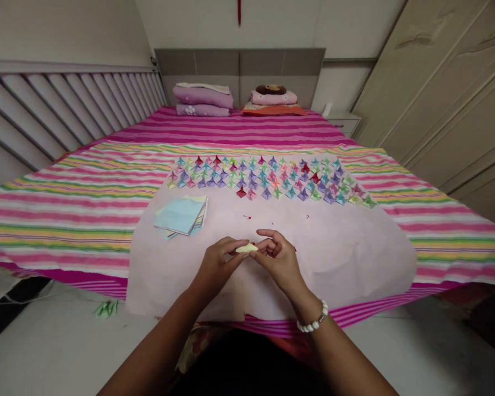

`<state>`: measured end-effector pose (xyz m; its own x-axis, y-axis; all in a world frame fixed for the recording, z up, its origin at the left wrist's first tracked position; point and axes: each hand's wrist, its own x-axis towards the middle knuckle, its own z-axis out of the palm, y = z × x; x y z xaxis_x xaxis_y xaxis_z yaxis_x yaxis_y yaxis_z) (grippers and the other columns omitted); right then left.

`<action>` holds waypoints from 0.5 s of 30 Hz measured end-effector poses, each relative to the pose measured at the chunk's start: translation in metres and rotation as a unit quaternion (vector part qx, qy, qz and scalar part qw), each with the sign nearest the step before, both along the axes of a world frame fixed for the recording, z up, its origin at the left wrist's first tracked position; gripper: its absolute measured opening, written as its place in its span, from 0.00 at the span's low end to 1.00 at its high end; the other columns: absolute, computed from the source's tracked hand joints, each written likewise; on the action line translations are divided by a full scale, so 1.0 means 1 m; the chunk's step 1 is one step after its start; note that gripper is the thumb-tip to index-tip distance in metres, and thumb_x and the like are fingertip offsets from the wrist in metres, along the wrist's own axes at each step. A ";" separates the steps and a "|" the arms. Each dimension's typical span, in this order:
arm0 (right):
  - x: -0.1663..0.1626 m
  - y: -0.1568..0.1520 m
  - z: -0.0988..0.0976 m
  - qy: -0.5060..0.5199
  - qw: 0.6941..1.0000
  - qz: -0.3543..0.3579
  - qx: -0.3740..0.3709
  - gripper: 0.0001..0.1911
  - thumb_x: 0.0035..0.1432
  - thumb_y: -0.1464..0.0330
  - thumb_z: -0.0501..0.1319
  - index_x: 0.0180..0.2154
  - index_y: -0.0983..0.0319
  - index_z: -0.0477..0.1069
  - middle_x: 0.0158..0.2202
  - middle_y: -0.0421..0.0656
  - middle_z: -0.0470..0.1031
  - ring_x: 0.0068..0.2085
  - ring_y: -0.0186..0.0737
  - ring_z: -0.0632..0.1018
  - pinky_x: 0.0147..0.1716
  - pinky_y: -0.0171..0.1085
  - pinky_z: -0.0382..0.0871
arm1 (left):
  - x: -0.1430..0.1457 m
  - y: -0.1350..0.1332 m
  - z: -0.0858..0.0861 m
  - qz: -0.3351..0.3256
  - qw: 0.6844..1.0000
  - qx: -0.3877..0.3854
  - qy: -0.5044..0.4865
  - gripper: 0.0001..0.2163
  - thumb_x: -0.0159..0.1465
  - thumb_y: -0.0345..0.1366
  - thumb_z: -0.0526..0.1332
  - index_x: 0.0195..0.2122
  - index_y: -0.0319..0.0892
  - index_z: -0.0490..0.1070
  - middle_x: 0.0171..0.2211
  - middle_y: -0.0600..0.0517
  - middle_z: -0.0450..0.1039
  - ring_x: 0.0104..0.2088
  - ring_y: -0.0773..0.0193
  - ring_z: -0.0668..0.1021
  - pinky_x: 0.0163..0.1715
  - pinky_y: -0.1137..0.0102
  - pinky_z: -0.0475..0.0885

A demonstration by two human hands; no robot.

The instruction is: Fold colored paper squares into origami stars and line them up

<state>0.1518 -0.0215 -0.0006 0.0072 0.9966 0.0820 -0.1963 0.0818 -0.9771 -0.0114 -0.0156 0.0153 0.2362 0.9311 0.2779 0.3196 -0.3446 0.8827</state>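
Between my two hands is a small folded piece of pale yellow paper [246,248], held above a large light sheet [346,247]. My left hand [219,260] pinches its left end between thumb and fingers. At its right end, the thumb and bent fingers of my right hand [278,258] grip it, with the index finger raised. A stack of coloured square papers [181,215], light blue on top, lies to the left of my hands. Beyond them stand several rows of folded paper pieces [266,193] in many colours.
The sheet covers the near part of a bed with a striped bedspread [58,220]. Tiny dark red scraps [247,217] dot the sheet. Folded purple bedding [203,99] and a pink pile [274,98] rest by the headboard. A green paper piece [106,309] lies on the floor.
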 end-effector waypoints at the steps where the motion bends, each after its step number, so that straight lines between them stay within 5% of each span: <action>1: 0.000 -0.001 0.001 -0.005 1.000 -0.006 0.000 0.26 0.41 0.67 0.72 0.43 0.59 0.68 0.25 0.36 0.75 0.25 0.35 0.74 0.27 0.35 0.67 | 0.000 0.000 0.000 0.003 1.000 0.010 0.012 0.10 0.57 0.34 0.64 0.41 0.47 0.79 0.33 0.51 0.76 0.33 0.63 0.76 0.35 0.70 0.71; 15: 0.000 -0.001 -0.003 0.005 1.000 -0.017 0.001 0.19 0.42 0.66 0.72 0.37 0.60 0.71 0.25 0.38 0.76 0.28 0.37 0.77 0.31 0.38 0.71 | 0.000 0.001 -0.004 -0.011 0.993 0.035 0.112 0.10 0.63 0.36 0.58 0.42 0.51 0.78 0.29 0.52 0.67 0.32 0.63 0.73 0.34 0.69 0.67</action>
